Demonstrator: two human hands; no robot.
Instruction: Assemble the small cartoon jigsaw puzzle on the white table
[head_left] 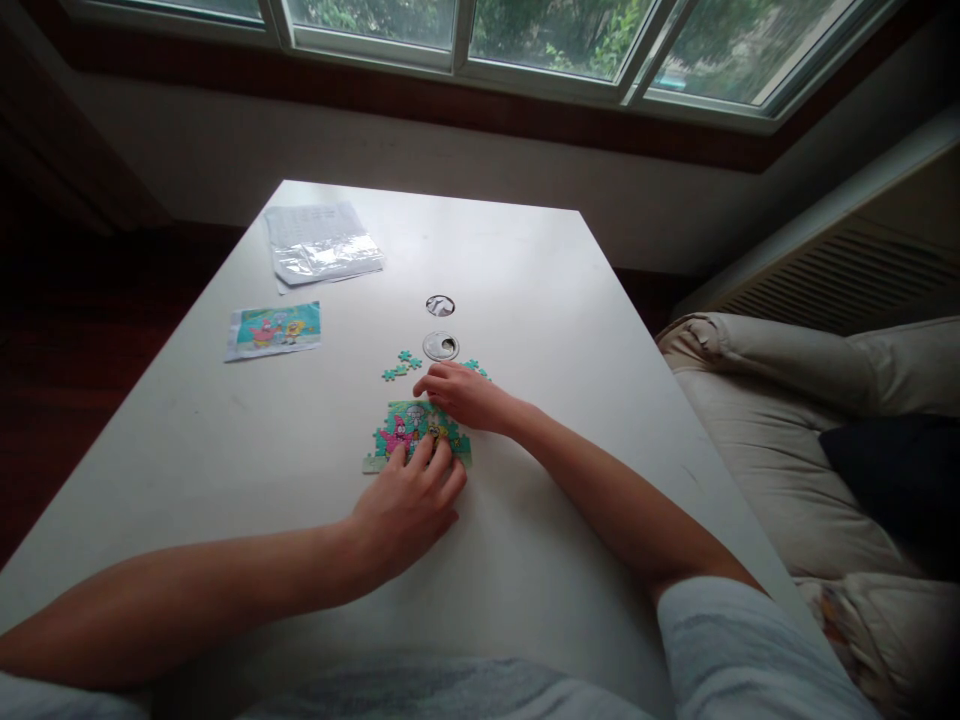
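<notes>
Grey shirt (420, 692), then left grip (409, 505), puzzle (412, 422) under its fingertips.

Beige sofa (757, 430) w/ dk cushion (900, 475), wht-framed window (536, 83), trees (585, 40) o/s

On the white four-sided surface (555, 300) before you, the part-built green jigsaw (399, 436) lies between your bare left hand (409, 500) and, beyond it, your bare right hand (466, 395). Loose green jigsaw pieces (405, 356) flank your right hand. Farther left lies the rectangular colour-printed sheet (276, 331), with white plastic-covered papers (322, 250) behind.
</notes>
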